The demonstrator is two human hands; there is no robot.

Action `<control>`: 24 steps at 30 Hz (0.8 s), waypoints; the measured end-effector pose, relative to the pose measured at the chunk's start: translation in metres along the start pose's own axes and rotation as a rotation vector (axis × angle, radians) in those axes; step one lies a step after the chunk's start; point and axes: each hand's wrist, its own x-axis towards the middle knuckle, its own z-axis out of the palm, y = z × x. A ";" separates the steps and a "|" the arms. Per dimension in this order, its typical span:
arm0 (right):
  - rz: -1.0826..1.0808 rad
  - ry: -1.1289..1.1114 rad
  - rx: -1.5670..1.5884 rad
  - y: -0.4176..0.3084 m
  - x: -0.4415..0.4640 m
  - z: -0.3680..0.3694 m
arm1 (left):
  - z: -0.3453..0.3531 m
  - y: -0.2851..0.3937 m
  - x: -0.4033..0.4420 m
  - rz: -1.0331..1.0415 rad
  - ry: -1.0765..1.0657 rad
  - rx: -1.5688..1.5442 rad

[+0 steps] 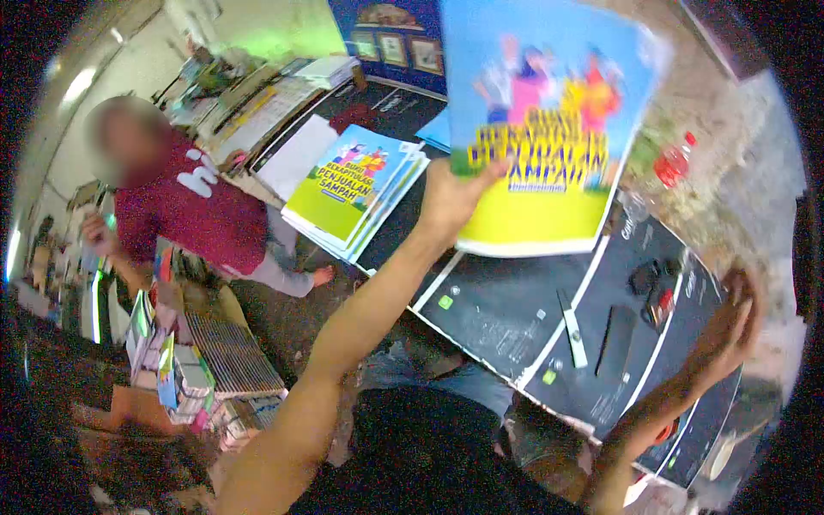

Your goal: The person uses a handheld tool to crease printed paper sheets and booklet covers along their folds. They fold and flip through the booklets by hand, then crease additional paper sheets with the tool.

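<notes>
Holding up one booklet above the table, near a booklet stack, seems the current step: the left hand is grasping its left edge. The right hand is hovering, grip released; the next move is seemingly calling for steadying the booklet.

Worktop: a narrow pale tool lies beside a black bar. Red plastic object: beyond the worktop edge. Left side: person in maroon shirt, near stacked bound volumes.
</notes>
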 end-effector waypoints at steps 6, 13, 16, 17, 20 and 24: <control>0.657 -0.347 0.071 0.092 -0.184 0.079 | 0.009 -0.104 0.145 -0.144 0.171 -0.646; 0.286 -0.620 -0.174 0.090 -0.293 0.131 | -0.027 -0.258 0.114 -0.801 0.022 -0.219; 0.561 -0.631 -0.176 0.078 -0.282 0.139 | -0.043 -0.242 0.070 -0.796 -0.136 -0.159; 0.560 -0.669 -0.189 0.078 -0.280 0.140 | -0.051 -0.245 0.073 -0.789 -0.066 -0.227; 0.523 -0.753 -0.199 0.069 -0.263 0.145 | -0.071 -0.249 0.123 -0.755 0.154 -0.331; 0.475 -0.755 -0.159 0.075 -0.271 0.142 | -0.058 -0.242 0.188 -0.670 0.059 -0.336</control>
